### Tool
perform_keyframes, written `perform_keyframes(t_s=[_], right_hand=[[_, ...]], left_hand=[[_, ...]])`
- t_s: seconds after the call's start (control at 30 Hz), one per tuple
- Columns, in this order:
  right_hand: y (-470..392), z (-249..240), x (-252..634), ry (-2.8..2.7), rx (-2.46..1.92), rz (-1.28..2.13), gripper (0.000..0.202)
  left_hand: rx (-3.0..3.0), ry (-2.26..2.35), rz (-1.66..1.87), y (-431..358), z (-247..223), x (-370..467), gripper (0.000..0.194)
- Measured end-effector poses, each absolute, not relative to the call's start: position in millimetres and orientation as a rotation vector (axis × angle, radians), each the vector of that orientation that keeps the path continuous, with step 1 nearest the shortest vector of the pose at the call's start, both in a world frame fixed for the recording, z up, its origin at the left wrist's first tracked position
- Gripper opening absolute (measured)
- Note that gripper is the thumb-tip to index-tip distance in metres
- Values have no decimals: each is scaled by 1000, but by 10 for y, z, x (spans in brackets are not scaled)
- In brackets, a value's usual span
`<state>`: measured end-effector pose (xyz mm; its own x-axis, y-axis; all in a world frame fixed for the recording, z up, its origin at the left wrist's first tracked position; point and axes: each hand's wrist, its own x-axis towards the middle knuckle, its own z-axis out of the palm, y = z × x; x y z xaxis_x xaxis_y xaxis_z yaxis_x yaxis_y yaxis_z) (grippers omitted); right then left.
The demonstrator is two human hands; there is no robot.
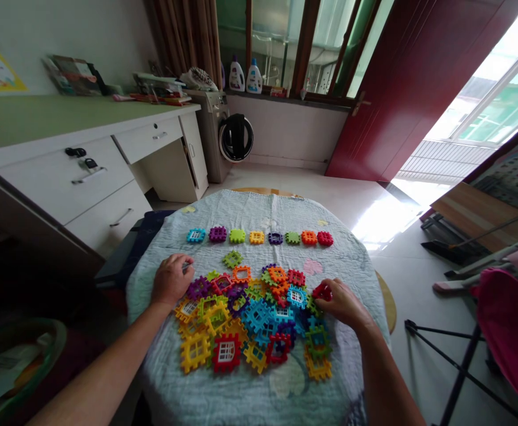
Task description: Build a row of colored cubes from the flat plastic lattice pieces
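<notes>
A heap of colourful plastic building blocks (259, 319), square with notched edges and some with window grids, covers the middle of the table. Behind it runs a straight row of several single blocks, from a blue one (196, 235) at the left to a red one (325, 238) at the right. My right hand (342, 303) pinches a red block (321, 292) at the heap's right edge. At the heap's left side, my left hand (172, 279) is closed with curled fingers; a small greyish thing shows at its fingertips, too unclear to name. A green block (232, 258) lies between heap and row.
A pale blue quilted cloth (161, 355) covers the round table. On the left stand a white desk (64, 171) and a washing machine (212, 136) with its door open. Folding-chair legs (463, 361) and a pink cloth (511, 337) are at the right. A red door (401, 89) stands behind.
</notes>
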<state>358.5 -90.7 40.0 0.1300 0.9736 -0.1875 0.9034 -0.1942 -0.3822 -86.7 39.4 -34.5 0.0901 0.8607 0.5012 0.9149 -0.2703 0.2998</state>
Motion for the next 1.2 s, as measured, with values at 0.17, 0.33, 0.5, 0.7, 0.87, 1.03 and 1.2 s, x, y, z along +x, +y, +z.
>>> perform_keyframes(t_s=[0.17, 0.33, 0.5, 0.7, 0.87, 1.03, 1.2], right_hand=[[-880, 402, 3539, -1863, -2224, 544, 27], [-738, 356, 3589, -1862, -2187, 429, 43], [-630, 234, 3663, -1952, -2212, 417, 52], [-628, 176, 3688, -1944, -2275, 384, 52], [-597, 237, 3649, -1991, -2255, 393, 31], [-363, 321, 3848, -1956, -2228, 288, 43], [153, 465, 4272, -1847, -2278, 134, 49]], left_hand=[[-2256, -1833, -920, 399, -347, -873, 16], [-2264, -1835, -915, 403, -348, -882, 16], [-2265, -1826, -925, 400, -336, -876, 15], [-2270, -1823, -918, 396, -332, -873, 14], [-2274, -1825, -911, 383, -304, -865, 15], [-2282, -1826, -912, 385, -290, -864, 16], [-2274, -1835, -934, 381, -276, -859, 16]])
